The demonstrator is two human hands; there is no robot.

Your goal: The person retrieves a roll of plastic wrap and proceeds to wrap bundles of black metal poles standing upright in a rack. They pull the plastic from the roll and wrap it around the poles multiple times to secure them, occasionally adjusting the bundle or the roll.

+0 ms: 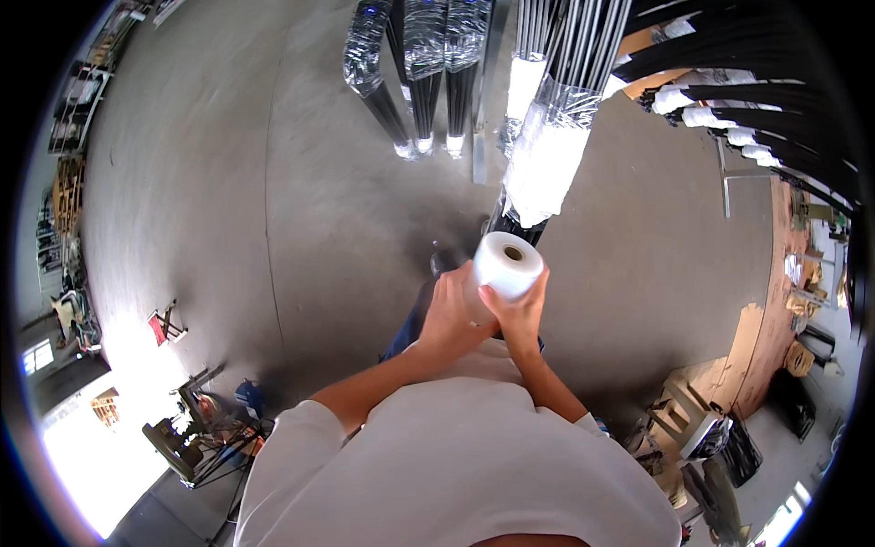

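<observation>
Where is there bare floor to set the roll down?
Left of the hands holding the film roll, the concrete floor lies bare. Crowded: wrapped rod bundles ahead, stacked bundles and clutter on the right.

Black rod bundles [547, 137], wrapped in clear film, are leaning over the grey concrete floor [273, 201]; a red folding stool [166, 325] is sitting near the floor's bright left edge.
</observation>
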